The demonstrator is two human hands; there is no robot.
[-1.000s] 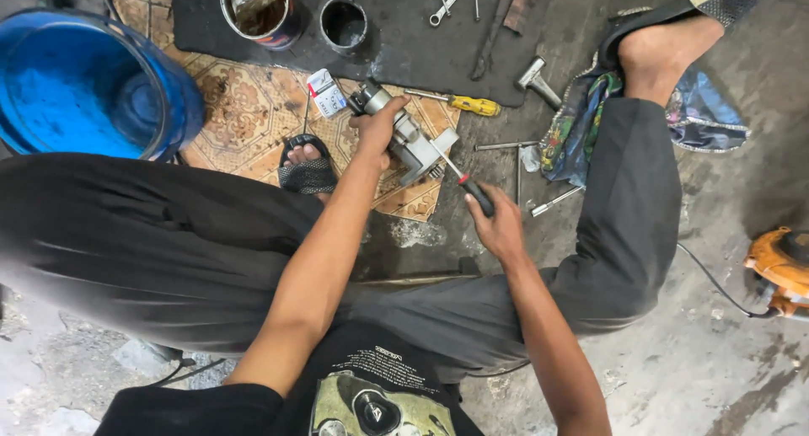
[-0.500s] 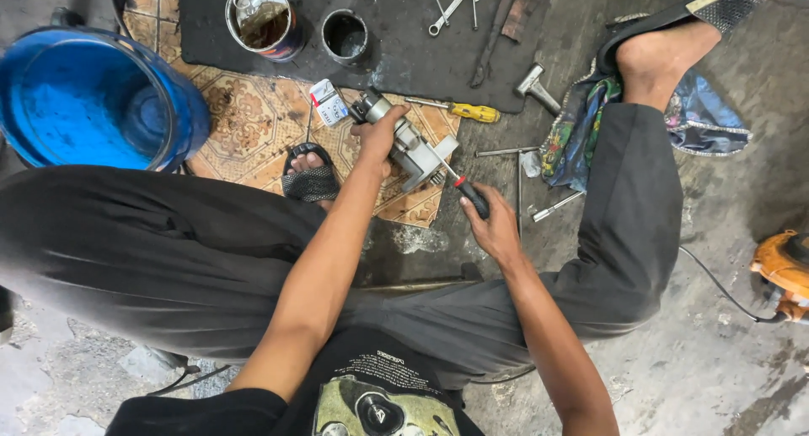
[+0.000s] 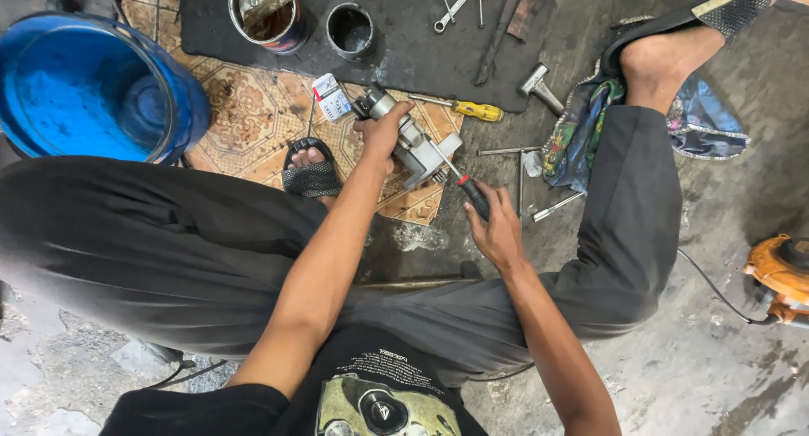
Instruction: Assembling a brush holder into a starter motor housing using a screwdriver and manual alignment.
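Grey metal fills the middle of the head view: a small engine part (image 3: 415, 146), cast in dull alloy with a round cap at its upper-left end, lies on the patterned floor tiles (image 3: 253, 116) between the seated person's knees. The left hand (image 3: 383, 134) rests across the part's upper end, its grip clenched over the casting with fingers wrapped around the far side. The right hand (image 3: 497, 230) sits just below and to the right, its grip closed on the black handle of a screwdriver (image 3: 463, 186), whose red collar and thin shaft point up and left so that the tip meets the part's lower right edge.

Beside the part, to the left, a small white box (image 3: 331, 96) lies on the tiles, and a sandalled foot (image 3: 310, 168) sits just below it. A yellow-handled screwdriver (image 3: 463, 108) lies just above the part at the edge of a dark rubber mat (image 3: 404, 48). On that mat stand a tin can (image 3: 268, 13) holding brown liquid and a smaller black cup (image 3: 350, 30), with wrenches (image 3: 455, 2) further right. A hammer (image 3: 538, 84) lies on the concrete near a crumpled coloured cloth (image 3: 573, 141). A blue plastic bucket (image 3: 84, 86) stands at the far left, and an orange power tool (image 3: 779, 276) sits at the right edge, well apart from the hands.
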